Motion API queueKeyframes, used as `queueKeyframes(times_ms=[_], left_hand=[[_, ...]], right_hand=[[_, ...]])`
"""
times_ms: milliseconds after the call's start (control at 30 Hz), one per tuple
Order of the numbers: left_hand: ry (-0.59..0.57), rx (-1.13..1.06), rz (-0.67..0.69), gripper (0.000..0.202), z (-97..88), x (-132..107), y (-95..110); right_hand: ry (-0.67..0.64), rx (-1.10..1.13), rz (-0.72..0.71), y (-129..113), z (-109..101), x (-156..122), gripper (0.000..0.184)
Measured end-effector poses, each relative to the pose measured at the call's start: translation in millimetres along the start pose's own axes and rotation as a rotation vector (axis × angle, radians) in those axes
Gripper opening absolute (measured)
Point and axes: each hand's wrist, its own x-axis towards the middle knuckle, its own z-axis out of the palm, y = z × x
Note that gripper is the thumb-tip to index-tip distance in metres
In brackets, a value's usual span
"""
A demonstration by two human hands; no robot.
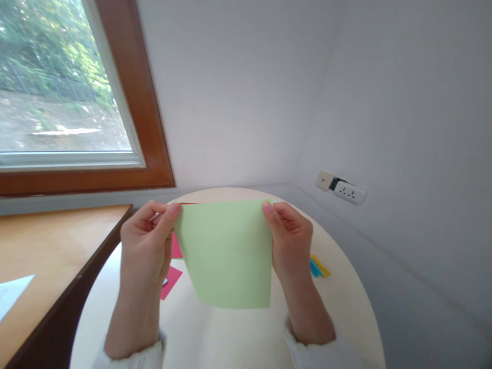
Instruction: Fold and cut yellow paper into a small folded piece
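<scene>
A sheet of light green paper [226, 253] hangs between my two hands above the round white table. My left hand [149, 236] pinches its upper left corner between thumb and fingers. The upper right corner is pinched by my right hand [290, 236] in the same way. The sheet looks smooth, and its lower edge hangs free. Behind the sheet and my left hand lie pieces of red-pink paper [171, 281], partly hidden. Blue strips [315, 268] and yellow strips [322, 265] lie just beyond my right wrist.
The round white table [346, 307] stands against the wall. To the left is a wooden surface [57, 236] with a pale sheet [13, 292] on it. A wood-framed window [154, 128] is above that. A power socket [349, 192] sits on the right wall.
</scene>
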Motion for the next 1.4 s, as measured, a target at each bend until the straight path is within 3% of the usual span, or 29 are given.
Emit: queueKeyframes(times_ms=[633, 1067, 1267, 1400], left_hand=[[-0.011, -0.026, 0.005, 0.015, -2.9, 2, -2], [-0.116, -0.049, -0.032, 0.021, -7.0, 2, -3], [-0.156, 0.049, -0.201, 0.023, -5.7, -2, -1], [-0.115, 0.045, -0.247, 0.018, -6.3, -3, 0]], right_hand=[[0.004, -0.01, -0.009, 2, -1, 2, 0.032], [-0.002, 0.034, 0.007, 9, -3, 2, 0.025], [0.008, 0.033, 0.012, 9, -1, -1, 0.024], [0.021, 0.034, -0.009, 12, 1, -2, 0.021]])
